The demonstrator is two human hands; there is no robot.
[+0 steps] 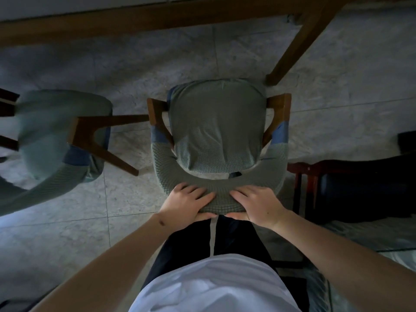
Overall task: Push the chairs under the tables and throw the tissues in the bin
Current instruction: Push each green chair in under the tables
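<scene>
Green knitted cloth covers the chair (217, 131), which stands clear of the table (144, 21), its seat short of the edge. The left hand (188, 202) and right hand (254, 204) both grip its backrest; a straight push forward looks next, minding the table leg (299, 43)

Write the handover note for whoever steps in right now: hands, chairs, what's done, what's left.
Left hand and right hand both grip the curved top of the backrest of the green fabric-covered wooden armchair.
That chair faces the brown wooden table; its seat is still out on the floor, not under.
A second matching green chair stands at left, angled, also out.
Left: push both chairs in. No tissues or bin in view.
</scene>
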